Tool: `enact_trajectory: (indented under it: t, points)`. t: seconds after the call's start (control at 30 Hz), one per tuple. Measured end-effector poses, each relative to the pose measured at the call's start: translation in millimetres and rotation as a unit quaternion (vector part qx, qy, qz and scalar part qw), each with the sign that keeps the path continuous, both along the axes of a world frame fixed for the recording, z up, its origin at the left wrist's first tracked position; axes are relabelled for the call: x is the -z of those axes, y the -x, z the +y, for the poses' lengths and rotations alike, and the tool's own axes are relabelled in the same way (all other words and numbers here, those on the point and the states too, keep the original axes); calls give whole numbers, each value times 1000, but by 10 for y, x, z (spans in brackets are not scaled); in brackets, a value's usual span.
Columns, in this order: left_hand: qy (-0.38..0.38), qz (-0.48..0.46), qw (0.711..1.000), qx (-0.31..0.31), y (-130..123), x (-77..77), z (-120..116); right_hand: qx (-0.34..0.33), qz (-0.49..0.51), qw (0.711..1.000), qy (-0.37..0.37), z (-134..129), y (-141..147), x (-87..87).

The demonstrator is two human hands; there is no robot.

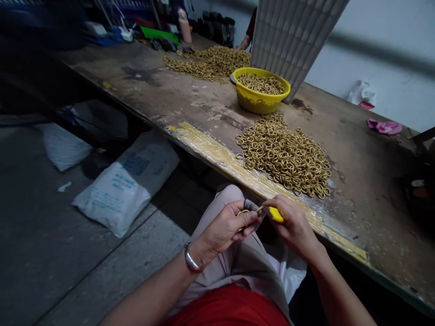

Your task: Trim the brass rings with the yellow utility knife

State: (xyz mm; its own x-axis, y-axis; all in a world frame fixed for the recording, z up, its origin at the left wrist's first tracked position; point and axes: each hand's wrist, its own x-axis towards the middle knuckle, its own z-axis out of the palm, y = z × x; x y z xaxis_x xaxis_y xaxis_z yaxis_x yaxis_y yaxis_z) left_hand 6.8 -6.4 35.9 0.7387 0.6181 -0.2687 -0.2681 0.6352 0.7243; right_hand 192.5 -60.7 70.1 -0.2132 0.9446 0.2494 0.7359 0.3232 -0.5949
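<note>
Over my lap, my left hand pinches gold-coloured rings; how many is hidden by the fingers. A dark grey cover wraps one of its fingertips. Closed round a yellow-handled tool, my right hand brings the tool's tip up to a ring at the left fingertips. The blade end is too small to make out, though it looks like a small knife. Just beyond both hands, a heap of similar gold rings lies on the wooden table near its edge.
A yellow basin full of rings stands behind the heap. Beside it rises a tall grey ridged panel. Further back are another ring pile, a pink bottle and another person's hand. White sacks lie on the floor at left.
</note>
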Motion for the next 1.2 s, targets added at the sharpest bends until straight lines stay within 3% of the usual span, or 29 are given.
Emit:
enact_trajectory:
  t: [0.2, 0.4, 0.47, 0.6, 0.67, 0.73, 0.83, 0.97, 1.03, 1.1, 1.2]
  points:
    - [-75, 11, 997, -29, -59, -79, -147, 95, -147, 984, 22, -214, 78, 60]
    - [-173, 62, 982, -31, -65, -71, -164, 127, -218, 966, 49, -180, 138, 67]
    - [-218, 95, 971, -34, -8, -129, -171, 156, -261, 949, 84, -130, 64, 94]
    - [-307, 120, 944, -8, 144, -260, -187, 275, -327, 890, 162, 4, -198, 171]
    - [-250, 94, 964, 20, 158, -238, -175, 278, -316, 897, 133, 109, -256, 201]
    - [-138, 58, 988, 32, 110, -151, -148, 255, -304, 913, 96, 262, -221, 222]
    - [-11, 28, 1000, 3, 0, 4, -93, 250, -325, 907, 97, 558, -88, 249]
    - [44, 3, 999, -20, -30, 128, -7, 263, -368, 881, 137, 869, -38, 294]
    - [73, -10, 997, -16, -3, 174, 39, 260, -356, 887, 138, 916, -85, 303]
    - [98, -18, 995, -17, 15, 216, 84, 246, -277, 922, 114, 885, -136, 288]
    - [102, 0, 994, -46, -3, 238, 139, 198, 2, 975, 105, 724, -143, 231]
